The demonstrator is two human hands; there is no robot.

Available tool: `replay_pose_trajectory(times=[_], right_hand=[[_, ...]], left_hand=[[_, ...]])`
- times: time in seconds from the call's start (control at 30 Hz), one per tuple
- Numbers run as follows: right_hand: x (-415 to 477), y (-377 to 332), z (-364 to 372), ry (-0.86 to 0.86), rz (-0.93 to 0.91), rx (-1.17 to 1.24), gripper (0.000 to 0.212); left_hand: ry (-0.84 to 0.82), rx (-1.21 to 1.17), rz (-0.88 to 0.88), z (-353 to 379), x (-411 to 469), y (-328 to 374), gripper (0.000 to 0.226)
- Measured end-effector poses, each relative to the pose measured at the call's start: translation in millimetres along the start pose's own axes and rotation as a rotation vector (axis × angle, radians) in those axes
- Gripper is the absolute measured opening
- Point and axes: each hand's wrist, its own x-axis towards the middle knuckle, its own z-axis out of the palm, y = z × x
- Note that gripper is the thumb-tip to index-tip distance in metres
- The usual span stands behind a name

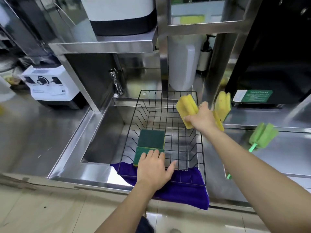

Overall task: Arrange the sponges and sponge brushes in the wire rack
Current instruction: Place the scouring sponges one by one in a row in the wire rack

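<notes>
Right hand (202, 118) gripping yellow foam sponge brush (186, 109) above far right corner of black wire rack (201, 148). Left hand (154, 168) flat, fingers spread, on green-topped scouring sponge (142, 154) at near left corner; second green sponge (151, 138) touching behind it.

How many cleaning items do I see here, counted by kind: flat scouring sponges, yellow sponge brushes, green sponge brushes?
Flat scouring sponges: 2, one and another under the left hand, both in the wire rack.
Yellow sponge brushes: 2, one in the right hand, one behind it.
Green sponge brushes: 1.
Total: 5
</notes>
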Motion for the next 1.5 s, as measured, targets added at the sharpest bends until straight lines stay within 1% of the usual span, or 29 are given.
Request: replay_pose_trajectory(times=[0.17,0.3,0.4,0.47,0.53,0.63,0.73,0.8,0.83,0.9,0.93,1.0,1.07,1.17,1.23,1.3,1.4,1.5], right_hand=[[5,-6,33,-0.094,-0.058,-0.096,0.047],[10,-9,56,-0.098,-0.111,-0.195,0.048],[9,-11,75,-0.138,-0.134,-0.180,0.044],[7,-10,87,-0.223,-0.160,-0.164,0.042],[7,-8,94,-0.269,-0.152,-0.153,0.030],[16,-4,96,-0.200,-0.054,-0.097,0.012],[27,-4,94,-0.169,0.088,0.011,0.015],[32,-6,93,-0.136,0.154,0.061,0.029],[33,-8,93,-0.115,0.162,0.093,0.029],[35,-9,95,-0.058,0.153,0.156,0.016],[35,-10,97,-0.025,0.145,0.194,0.018],[34,-11,104,-0.005,0.155,0.258,0.031],[32,-12,112,-0.015,0.163,0.283,0.032],[27,-12,119,-0.021,0.189,0.297,0.026],[25,-10,126,-0.055,0.220,0.292,0.023],[23,-7,131,-0.116,0.244,0.261,0.026],[21,-4,128,-0.210,0.267,0.291,0.042],[22,-2,122,-0.259,0.222,0.325,0.061]], left_hand=[[-0.026,-0.030,-0.041,1,0,-5,0.052],[-0.045,-0.056,-0.026,0,1,-6,0.058],[-0.045,-0.047,-0.020,0,1,-7,0.057],[-0.033,-0.043,-0.022,1,1,-7,0.051],[-0.004,-0.054,-0.025,4,1,-7,0.048],[0.012,-0.066,-0.015,6,1,-8,0.049],[0.016,-0.055,-0.005,8,1,-8,0.048],[0.020,-0.048,-0.005,8,1,-8,0.046],[0.022,-0.046,-0.004,9,1,-8,0.046],[0.027,-0.039,0.002,9,1,-8,0.045],[0.028,-0.039,0.002,9,1,-8,0.045],[0.033,-0.045,0.005,10,1,-8,0.046],[0.029,-0.046,0.003,10,1,-9,0.047],[0.013,-0.040,-0.003,10,1,-7,0.045],[0.014,-0.043,-0.010,9,1,-7,0.045],[0.020,-0.048,-0.007,9,1,-8,0.045],[0.027,-0.041,-0.004,10,1,-8,0.044],[0.036,-0.047,-0.005,10,1,-8,0.043]])
